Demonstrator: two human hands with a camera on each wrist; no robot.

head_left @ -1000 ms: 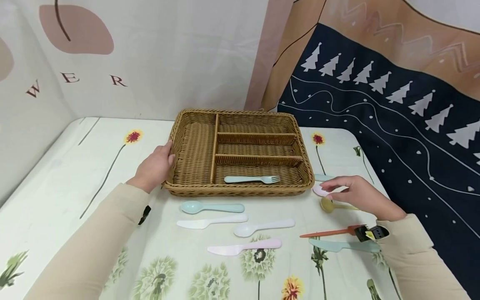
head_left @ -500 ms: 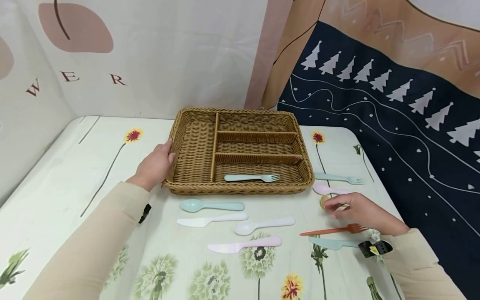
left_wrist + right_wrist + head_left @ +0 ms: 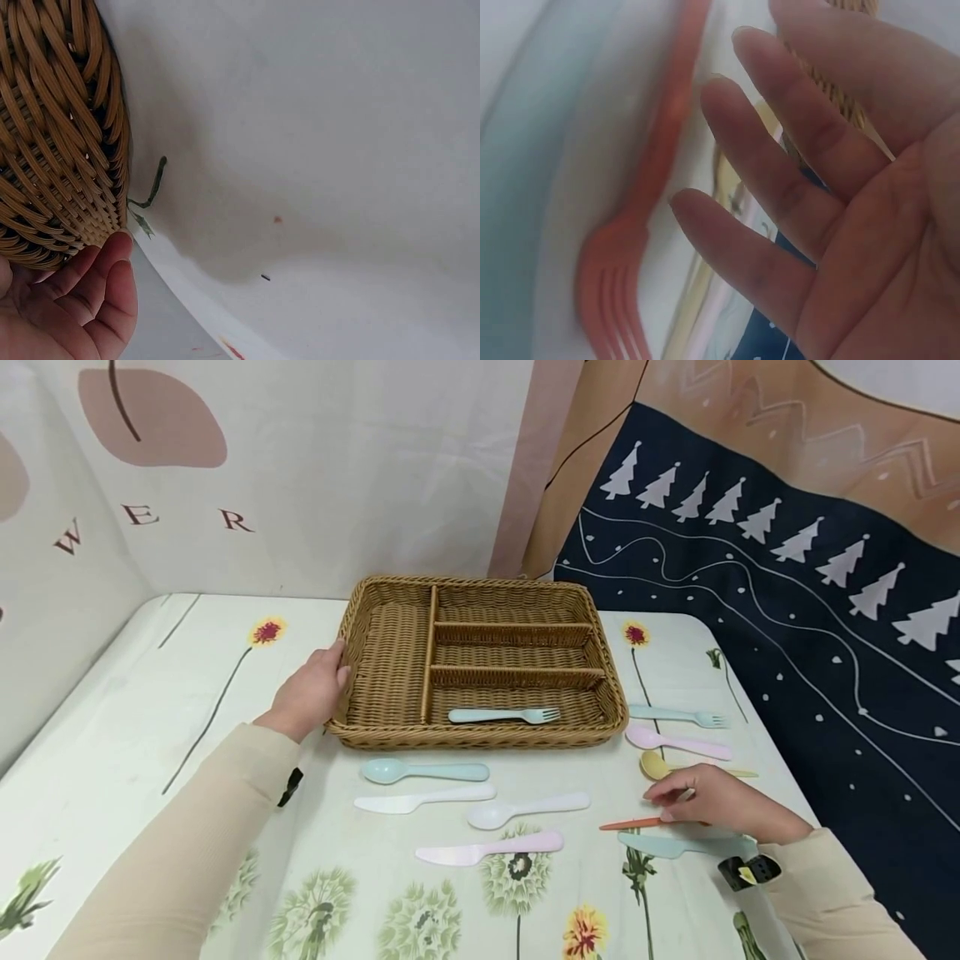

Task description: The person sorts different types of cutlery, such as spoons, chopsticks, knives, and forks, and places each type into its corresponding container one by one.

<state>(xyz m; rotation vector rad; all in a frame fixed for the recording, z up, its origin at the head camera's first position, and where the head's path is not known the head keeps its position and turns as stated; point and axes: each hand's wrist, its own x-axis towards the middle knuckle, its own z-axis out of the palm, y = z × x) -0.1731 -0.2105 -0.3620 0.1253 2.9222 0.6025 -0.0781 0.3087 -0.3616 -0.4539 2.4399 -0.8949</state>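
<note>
My left hand (image 3: 309, 692) grips the left rim of a brown wicker cutlery tray (image 3: 472, 742); in the left wrist view its fingers (image 3: 112, 262) curl against the woven side. A light blue fork (image 3: 504, 717) lies in the tray's front right compartment. Over an orange fork (image 3: 630, 823) hovers my right hand (image 3: 720, 797), fingers loosely bent and holding nothing. The right wrist view shows the whole orange fork (image 3: 619, 262) lying apart from the spread fingers. Around that hand are a yellow spoon (image 3: 656, 766) behind and a light blue knife (image 3: 675, 845) in front.
A pink spoon (image 3: 675, 742) and another light blue fork (image 3: 678, 717) lie right of the tray. In front of it are a light blue spoon (image 3: 423, 772), a white knife (image 3: 423, 798), a white spoon (image 3: 528, 810) and a pink knife (image 3: 487, 849). Hanging cloth (image 3: 315, 485) backs the table.
My right hand has moved toward me, from over the pink spoon past the yellow spoon to the orange fork. The left hand and the tray have stayed in place.
</note>
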